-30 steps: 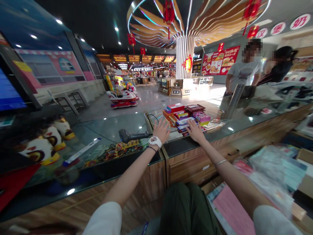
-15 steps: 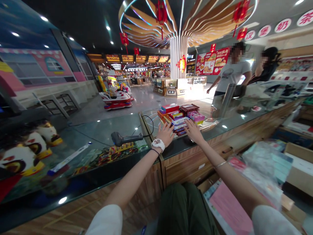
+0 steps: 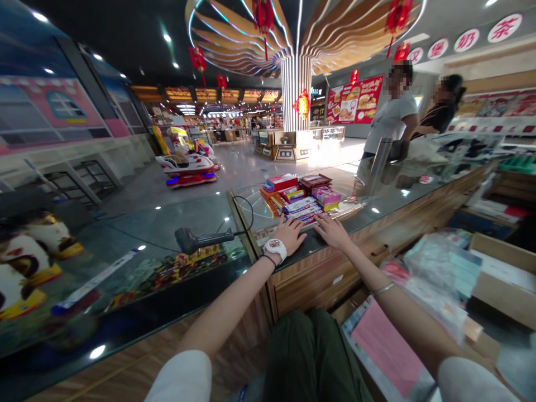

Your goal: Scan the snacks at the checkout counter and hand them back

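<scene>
Several packets of sweets and snacks (image 3: 302,204) lie grouped on the glass counter (image 3: 259,230). My left hand (image 3: 288,235), with a white watch (image 3: 276,249) on its wrist, rests palm down at the near edge of the group, fingers spread. Beside it, on the right, my right hand (image 3: 333,230) lies flat with its fingertips by the nearest packets; whether they touch cannot be made out. Neither hand holds anything. Pink boxes (image 3: 327,195) sit at the group's right side, and a red box (image 3: 282,182) is at the back left.
A black barcode scanner (image 3: 203,239) with a cable lies left of my hands. Penguin-like figures (image 3: 46,240) stand at the far left. Two people (image 3: 389,120) are beyond the counter at the right. Open cartons (image 3: 505,279) and plastic bags (image 3: 435,273) are low on my right.
Both hands have drawn back slightly from the packets toward the counter's near edge. The whole view has shifted, so things appear farther left. The people at the right have changed posture.
</scene>
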{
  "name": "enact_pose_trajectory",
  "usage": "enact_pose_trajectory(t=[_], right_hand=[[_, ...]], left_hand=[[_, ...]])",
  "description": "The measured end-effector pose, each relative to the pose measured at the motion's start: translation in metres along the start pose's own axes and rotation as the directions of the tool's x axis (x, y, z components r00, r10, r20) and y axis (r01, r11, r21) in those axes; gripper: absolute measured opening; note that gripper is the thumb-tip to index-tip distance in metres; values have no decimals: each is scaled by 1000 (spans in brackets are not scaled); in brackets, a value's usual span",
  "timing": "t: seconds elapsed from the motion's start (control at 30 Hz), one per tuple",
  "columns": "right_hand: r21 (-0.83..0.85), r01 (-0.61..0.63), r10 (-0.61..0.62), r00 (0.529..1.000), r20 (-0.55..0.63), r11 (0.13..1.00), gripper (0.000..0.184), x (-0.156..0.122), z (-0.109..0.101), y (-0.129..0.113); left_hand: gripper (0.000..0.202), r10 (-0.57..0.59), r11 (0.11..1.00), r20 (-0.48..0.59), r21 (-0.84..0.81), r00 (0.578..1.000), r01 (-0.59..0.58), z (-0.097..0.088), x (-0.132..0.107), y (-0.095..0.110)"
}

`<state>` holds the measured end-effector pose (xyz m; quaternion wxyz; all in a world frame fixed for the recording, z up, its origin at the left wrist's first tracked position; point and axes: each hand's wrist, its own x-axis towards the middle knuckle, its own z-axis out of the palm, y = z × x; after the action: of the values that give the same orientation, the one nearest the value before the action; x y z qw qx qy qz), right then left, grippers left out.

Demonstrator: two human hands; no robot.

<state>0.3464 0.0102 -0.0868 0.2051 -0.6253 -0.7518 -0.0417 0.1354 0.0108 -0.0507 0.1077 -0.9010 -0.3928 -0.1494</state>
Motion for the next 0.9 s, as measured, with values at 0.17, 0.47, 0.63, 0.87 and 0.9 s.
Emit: enact_pose_trajectory(t=[0.17,0.47,0.63,0.87,0.9], right_hand=[[-36,-40,45,991,129,999,61,3,-2,-3],[-80,-59,72,985,157,995,68,3,-3,-5],[-76,-62,73,986,152,995,67,2,-4,-5],[-39,-47,49,997,61,998,63,1,3,-1],[-27,-34,35,999,16,999,60,0,5,0]], left_hand=[[48,-38,999,11,20,999,37,0,0,-2],[52,-97,995,62,38,993,95,-4,-2,0],[53,-102,994,53,36,993,101,-4,-3,0],[50,-77,997,8,24,997,76,-1,-2,-2],[48,-57,998,-3,19,998,57,0,-2,-2]])
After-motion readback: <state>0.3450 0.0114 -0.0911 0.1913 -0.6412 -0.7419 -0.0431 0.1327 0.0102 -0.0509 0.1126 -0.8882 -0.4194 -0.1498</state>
